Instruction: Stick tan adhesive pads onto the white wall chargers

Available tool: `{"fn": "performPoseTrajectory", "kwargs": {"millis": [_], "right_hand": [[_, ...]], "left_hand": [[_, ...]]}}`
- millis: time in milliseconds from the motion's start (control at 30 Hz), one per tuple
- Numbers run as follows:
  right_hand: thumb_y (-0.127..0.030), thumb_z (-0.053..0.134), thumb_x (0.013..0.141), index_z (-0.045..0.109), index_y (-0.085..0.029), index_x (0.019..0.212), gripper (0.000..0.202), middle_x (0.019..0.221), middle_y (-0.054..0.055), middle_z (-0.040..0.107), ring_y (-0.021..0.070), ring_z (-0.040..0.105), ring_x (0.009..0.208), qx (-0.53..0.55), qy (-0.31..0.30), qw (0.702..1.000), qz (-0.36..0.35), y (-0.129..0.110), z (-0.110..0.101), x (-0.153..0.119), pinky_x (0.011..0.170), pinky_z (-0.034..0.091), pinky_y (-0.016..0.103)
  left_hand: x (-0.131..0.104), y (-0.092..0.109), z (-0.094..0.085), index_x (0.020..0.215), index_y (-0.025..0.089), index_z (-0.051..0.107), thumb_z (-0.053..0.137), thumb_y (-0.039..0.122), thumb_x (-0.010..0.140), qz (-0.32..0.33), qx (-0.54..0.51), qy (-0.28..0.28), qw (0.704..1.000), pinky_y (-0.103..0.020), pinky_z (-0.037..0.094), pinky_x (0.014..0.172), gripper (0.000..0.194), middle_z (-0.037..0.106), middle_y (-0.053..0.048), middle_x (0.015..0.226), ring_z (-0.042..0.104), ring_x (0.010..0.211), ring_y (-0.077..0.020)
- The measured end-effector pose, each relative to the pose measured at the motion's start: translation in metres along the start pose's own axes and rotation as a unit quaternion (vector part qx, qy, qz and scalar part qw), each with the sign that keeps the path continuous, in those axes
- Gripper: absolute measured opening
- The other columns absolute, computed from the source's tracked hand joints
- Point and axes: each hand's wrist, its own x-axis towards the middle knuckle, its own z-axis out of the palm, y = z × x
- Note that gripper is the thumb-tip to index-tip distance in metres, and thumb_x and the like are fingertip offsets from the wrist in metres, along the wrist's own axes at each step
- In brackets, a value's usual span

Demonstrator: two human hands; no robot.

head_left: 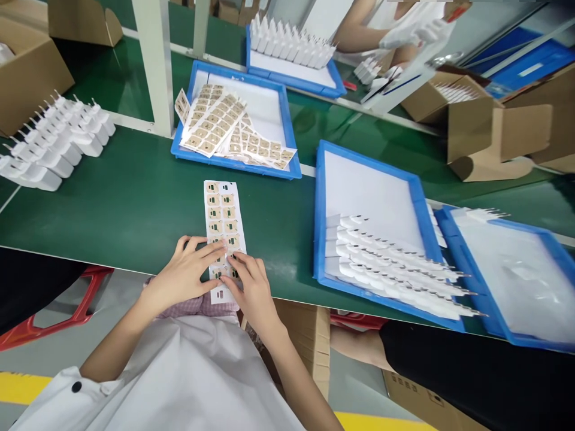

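Note:
A narrow white sheet of tan stickers (216, 212) lies lengthwise in front of me, its near end reaching over the table's edge. Each sticker has small dark cut-outs. At the top right of the sheet, one place is bare white backing. My left hand (191, 267) rests across the lower left of the sheet, palm down, fingers stretched out and thumb apart. From the other side, my right hand (253, 288) has its fingers curled at the sheet's lower right edge, with thumb and fingers about a sticker there. Its fingertips partly hide that sticker.
Ahead, a blue-rimmed tray (265, 87) holds more sticker sheets (215, 123). White plug-like parts (58, 140) stand in rows at left. To the right, another blue tray (320, 209) carries rows of white parts (386, 263). A co-worker's gloved hand (413, 37) is across the table.

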Motion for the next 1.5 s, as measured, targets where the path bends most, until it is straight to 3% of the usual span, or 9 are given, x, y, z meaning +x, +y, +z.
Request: {"fn": "performPoseTrajectory", "kwargs": {"millis": [267,433,633,733,867,1067,1200,1367,1500], "right_hand": [[-0.029,0.059,0.099,0.067,-0.021,0.124,0.027,0.119,0.014,0.071,0.0266,0.065,0.101,-0.006,0.001,1.0,0.025,-0.016,-0.002,-0.022,0.085,0.059,0.043],[-0.021,0.056,0.1,0.071,-0.021,0.106,0.016,0.106,0.01,0.076,0.0232,0.067,0.095,-0.051,0.028,0.998,-0.007,-0.019,-0.001,-0.025,0.086,0.058,0.04],[-0.016,0.052,0.1,0.069,-0.023,0.09,0.021,0.101,0.008,0.076,0.0237,0.066,0.094,-0.087,0.015,0.996,-0.011,-0.026,-0.004,-0.019,0.096,0.054,0.044],[-0.014,0.051,0.099,0.069,-0.022,0.089,0.022,0.1,0.009,0.075,0.0249,0.064,0.093,-0.104,-0.01,0.994,-0.014,-0.03,-0.005,-0.017,0.096,0.052,0.044],[-0.013,0.047,0.099,0.07,-0.019,0.089,0.025,0.096,0.012,0.073,0.0273,0.063,0.093,-0.123,-0.043,0.991,-0.006,-0.029,-0.01,-0.009,0.094,0.05,0.044],[-0.007,0.042,0.095,0.072,-0.008,0.096,0.03,0.099,0.023,0.071,0.0326,0.062,0.099,-0.152,-0.07,0.985,0.038,-0.03,-0.032,0.019,0.091,0.048,0.047],[-0.007,0.052,0.092,0.071,-0.007,0.099,0.021,0.103,0.02,0.072,0.0286,0.065,0.104,-0.145,-0.07,0.985,0.07,-0.034,-0.047,0.032,0.091,0.051,0.042],[-0.032,0.064,0.097,0.068,-0.014,0.107,0.021,0.112,0.007,0.071,0.0216,0.067,0.107,-0.06,-0.029,0.99,0.123,-0.021,-0.053,0.033,0.096,0.055,0.045],[-0.037,0.064,0.098,0.068,-0.015,0.11,0.025,0.108,0.006,0.071,0.0181,0.069,0.095,0.087,0.005,0.983,0.161,0.004,-0.045,0.023,0.086,0.06,0.039]], "left_hand": [[-0.017,0.009,0.015,0.146,0.028,0.053,0.055,0.03,0.098,0.014,0.072,0.009,0.997,-0.054,0.036,0.106,0.048,0.053,-0.004,0.155,0.043,0.13,-0.0353],[-0.018,0.011,0.016,0.144,0.026,0.055,0.054,0.026,0.099,0.016,0.104,0.007,0.994,-0.053,0.037,0.104,0.045,0.054,-0.002,0.155,0.041,0.131,-0.036],[-0.017,0.006,0.01,0.142,0.028,0.058,0.061,0.032,0.095,0.018,0.062,0.002,0.998,-0.053,0.037,0.108,0.047,0.059,-0.005,0.15,0.042,0.137,-0.0358],[-0.015,0.004,0.006,0.14,0.028,0.061,0.05,0.039,0.101,0.019,0.034,-0.002,0.999,-0.056,0.034,0.111,0.043,0.06,-0.006,0.149,0.042,0.141,-0.0346],[0.001,0.002,0.001,0.139,0.03,0.062,0.029,0.03,0.107,0.002,0.022,-0.02,1.0,-0.062,0.028,0.116,0.047,0.057,-0.005,0.152,0.04,0.147,-0.0317],[0.042,-0.002,-0.002,0.141,0.029,0.06,0.038,0.026,0.103,0.016,0.05,-0.011,0.999,-0.07,0.018,0.121,0.044,0.051,-0.006,0.158,0.036,0.153,-0.0304],[0.065,-0.004,-0.007,0.14,0.028,0.059,0.038,0.025,0.101,0.037,0.07,-0.005,0.997,-0.076,0.021,0.118,0.045,0.05,-0.009,0.158,0.036,0.154,-0.0323],[0.079,-0.01,-0.007,0.14,0.027,0.06,0.037,0.025,0.1,0.058,0.091,0.015,0.994,-0.072,0.031,0.117,0.046,0.05,-0.011,0.158,0.041,0.152,-0.0315],[0.076,-0.021,0.0,0.14,0.021,0.06,0.035,0.029,0.102,0.051,0.105,0.064,0.991,-0.064,0.035,0.12,0.047,0.047,-0.014,0.159,0.042,0.151,-0.0323]]}}
